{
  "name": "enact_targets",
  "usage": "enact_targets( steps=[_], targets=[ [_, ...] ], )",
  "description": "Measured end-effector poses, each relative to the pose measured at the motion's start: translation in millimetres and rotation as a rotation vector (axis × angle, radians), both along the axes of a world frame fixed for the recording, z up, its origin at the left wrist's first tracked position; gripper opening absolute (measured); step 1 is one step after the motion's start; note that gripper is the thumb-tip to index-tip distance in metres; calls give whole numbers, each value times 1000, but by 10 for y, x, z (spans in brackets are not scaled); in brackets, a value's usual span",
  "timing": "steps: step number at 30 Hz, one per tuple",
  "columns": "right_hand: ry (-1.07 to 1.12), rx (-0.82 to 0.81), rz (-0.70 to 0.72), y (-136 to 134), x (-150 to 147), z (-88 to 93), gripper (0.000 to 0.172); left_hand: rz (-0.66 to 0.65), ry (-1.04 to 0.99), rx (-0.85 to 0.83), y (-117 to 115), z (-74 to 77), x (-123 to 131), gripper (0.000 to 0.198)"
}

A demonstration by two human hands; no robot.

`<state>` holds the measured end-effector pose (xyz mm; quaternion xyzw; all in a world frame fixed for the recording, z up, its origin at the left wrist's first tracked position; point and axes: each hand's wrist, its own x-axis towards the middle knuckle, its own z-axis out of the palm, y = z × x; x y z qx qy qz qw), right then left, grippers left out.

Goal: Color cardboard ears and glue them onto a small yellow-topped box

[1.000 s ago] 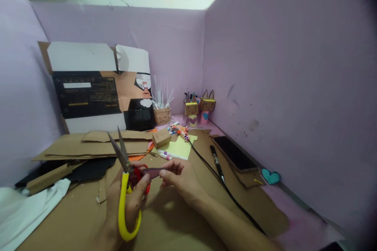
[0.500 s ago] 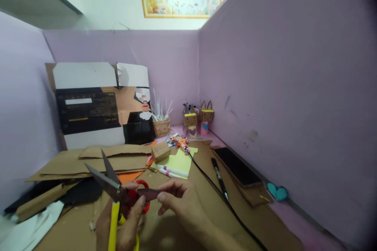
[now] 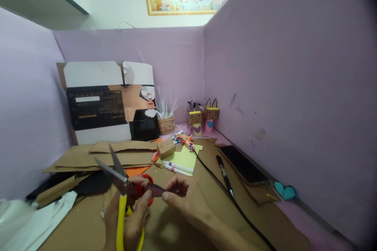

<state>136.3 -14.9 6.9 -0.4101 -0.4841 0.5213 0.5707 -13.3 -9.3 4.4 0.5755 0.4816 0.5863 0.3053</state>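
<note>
Head view on my feed: nearest, two hands meet above the near middle of the table, whose brown cardboard cover [image 3: 206, 186] spreads under them. Left hand [image 3: 134, 223] has its fingers round scissors [image 3: 123, 200] with yellow and red handles, while its thumb presses a small purple strip [image 3: 155, 190]. Right hand [image 3: 185, 196] pinches the strip's other end between thumb and fingers. I read the strip's long axis as running left to right, dipping slightly toward the right hand; its left end is partly hidden. The spread blades point toward the table's far left corner.

Against one second ago, the blades lean further left and their tips look wider apart; both grips on the strip match, and it now slopes down.

For room, I have brown board between the right hand and a black cable [image 3: 215, 179], which slants down to the near right. Past it lie a pen [image 3: 224, 176] and, along the right edge, a phone [image 3: 244, 164] and a blue heart [image 3: 285, 191]. A white sheet [image 3: 44, 219] takes the left edge. Further off are white markers [image 3: 178, 167] and stacked cardboard [image 3: 103, 160]; by the far edge, a basket [image 3: 167, 124] of white sticks and a standing carton [image 3: 97, 106].
</note>
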Motion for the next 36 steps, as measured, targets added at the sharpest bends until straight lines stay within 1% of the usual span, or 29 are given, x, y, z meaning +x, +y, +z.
enact_targets(
  steps=[2, 3, 5, 6, 8, 10, 12, 13, 15, 16, 18, 20, 22, 23, 25, 26, 27, 28, 30, 31, 32, 33, 36],
  targets=[
    [-123, 38, -12, -18, -2, -8, 16, 57, 88, 31, -45, 70, 34, 29],
    [-156, 62, -8, -26, -9, -9, 17, 67, 133, 36, -66, 107, 53, 27],
    [-161, 90, -3, -29, -26, -11, 19, 16, 191, 2, -91, 172, 81, 25],
    [-140, 76, 4, -19, -30, -13, 17, -23, 216, -24, -87, 195, 84, 25],
    [-43, -13, 5, 22, -17, -19, 14, -73, 291, -72, -41, 218, 53, 25],
    [111, -133, -29, 80, 27, -18, 18, -40, 457, -114, 47, 215, -30, 26],
    [256, -230, -63, 129, 83, -4, 22, 35, 717, -167, 148, 193, -143, 25],
    [306, -264, -64, 143, 106, 7, 23, 16, 855, -218, 194, 179, -200, 23],
    [350, -296, -30, 148, 131, 30, 24, -34, 1075, -289, 261, 153, -296, 28],
    [347, -295, -13, 142, 131, 40, 23, -52, 1159, -325, 279, 144, -335, 29],
    [309, -280, -3, 120, 117, 53, 21, -71, 1252, -357, 292, 144, -400, 32],
    [263, -264, -13, 100, 96, 52, 20, -114, 1235, -360, 291, 170, -462, 39],
    [235, -248, -13, 92, 76, 35, 21, -166, 1136, -340, 293, 212, -515, 47],
    [223, -246, -5, 92, 67, 21, 22, -149, 1075, -318, 295, 233, -528, 47],
    [192, -252, 17, 93, 51, -14, 24, -50, 931, -243, 289, 267, -508, 42],
    [174, -259, 31, 94, 42, -34, 25, -21, 847, -206, 278, 275, -471, 41],
    [159, -265, 47, 93, 34, -53, 25, -30, 752, -182, 258, 278, -419, 41],
    [150, -269, 66, 91, 27, -71, 25, -125, 646, -181, 230, 275, -356, 43],
    [149, -271, 105, 85, 17, -98, 26, -374, 427, -206, 164, 259, -225, 47],
    [148, -270, 124, 81, 14, -106, 26, -452, 351, -205, 132, 249, -170, 45],
    [145, -266, 143, 77, 12, -111, 27, -494, 296, -195, 105, 239, -127, 41],
    [139, -260, 163, 72, 11, -114, 27, -506, 264, -184, 84, 232, -100, 37],
    [121, -242, 221, 56, 11, -111, 27, -485, 227, -195, 65, 220, -89, 32]
  ],
)
